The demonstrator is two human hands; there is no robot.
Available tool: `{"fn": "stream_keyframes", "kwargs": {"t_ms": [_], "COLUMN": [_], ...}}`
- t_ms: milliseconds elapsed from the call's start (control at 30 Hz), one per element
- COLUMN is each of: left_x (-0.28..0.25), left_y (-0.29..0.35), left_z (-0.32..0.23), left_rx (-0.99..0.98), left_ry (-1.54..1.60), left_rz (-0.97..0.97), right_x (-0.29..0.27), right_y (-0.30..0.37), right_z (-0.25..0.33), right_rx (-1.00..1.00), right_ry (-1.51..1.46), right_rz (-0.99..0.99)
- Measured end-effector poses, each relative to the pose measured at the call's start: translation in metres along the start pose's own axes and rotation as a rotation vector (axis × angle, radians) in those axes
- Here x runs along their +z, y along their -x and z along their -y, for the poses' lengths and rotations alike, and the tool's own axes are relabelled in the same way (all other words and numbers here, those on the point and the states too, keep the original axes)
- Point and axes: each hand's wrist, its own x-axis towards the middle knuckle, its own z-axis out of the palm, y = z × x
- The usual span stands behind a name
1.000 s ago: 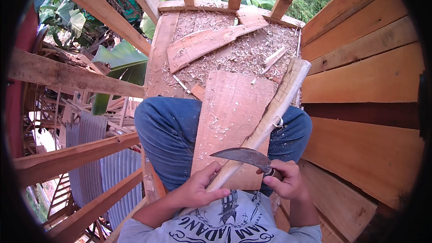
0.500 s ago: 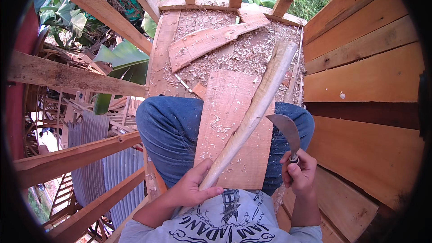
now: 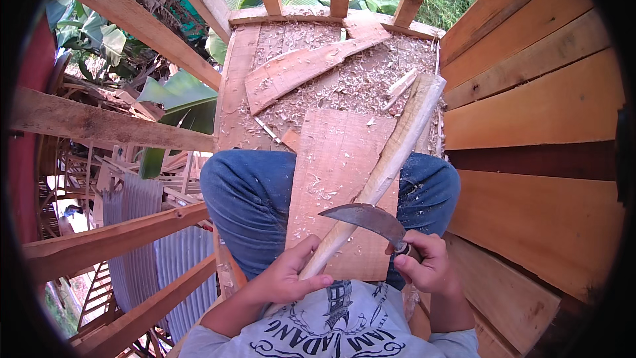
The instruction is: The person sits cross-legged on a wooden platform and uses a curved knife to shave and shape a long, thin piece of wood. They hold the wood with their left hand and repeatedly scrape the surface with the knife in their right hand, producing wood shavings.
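Note:
My left hand (image 3: 295, 273) is closed around the near end of a long pale wooden stick (image 3: 381, 176). The stick slants up to the right across a flat board (image 3: 334, 152) that rests between my knees, and its thick far end lies beyond my right knee. In my right hand (image 3: 427, 262) is a curved knife (image 3: 371, 219), gripped by its dark handle. Its sickle-shaped blade points left and crosses over the stick's lower half. Whether the edge touches the wood I cannot tell.
Wood shavings (image 3: 311, 36) cover the plank floor ahead. A broken plank piece (image 3: 305, 73) lies there, with a small offcut (image 3: 401, 86) to its right. Plank walling (image 3: 530, 119) stands close on my right. Open rails (image 3: 112, 229) run along the left, above corrugated sheets (image 3: 185, 258).
The curved knife has swung left and down from beside my right knee to across the stick. My right hand has shifted slightly left and lower. The stick's far end has shifted slightly right.

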Motion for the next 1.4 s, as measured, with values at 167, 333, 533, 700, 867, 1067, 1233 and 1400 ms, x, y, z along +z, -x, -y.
{"fn": "stream_keyframes", "kwargs": {"t_ms": [167, 333, 533, 700, 867, 1067, 1233, 1400], "left_x": [-0.001, -0.003, -0.007, -0.012, -0.008, -0.005, 0.003, 0.014], "left_y": [0.001, -0.002, -0.004, -0.001, -0.003, -0.007, -0.002, -0.002], "left_z": [0.0, -0.005, 0.004, 0.014, 0.005, 0.005, 0.002, -0.006], "left_rx": [0.051, -0.025, -0.098, -0.102, -0.082, -0.052, -0.068, -0.069], "left_ry": [-0.043, 0.077, 0.316, 0.481, 0.411, 0.468, 0.387, 0.295], "left_rz": [-0.023, 0.095, 0.237, 0.267, 0.245, 0.244, 0.237, 0.171], "right_x": [-0.004, 0.01, -0.001, -0.005, -0.007, 0.018, 0.012, -0.004], "right_y": [-0.002, -0.003, -0.004, -0.005, -0.014, -0.017, -0.034, -0.045], "right_z": [0.0, -0.005, -0.001, -0.006, -0.018, -0.003, 0.0, -0.008], "right_rx": [0.054, -0.243, -0.024, -0.018, -0.237, -0.341, -0.425, -0.482], "right_ry": [-0.221, 0.169, 0.008, 0.032, 0.407, 0.644, 0.901, 0.988], "right_rz": [-0.14, 0.065, 0.036, -0.114, -0.391, -0.357, -0.443, -0.575]}}
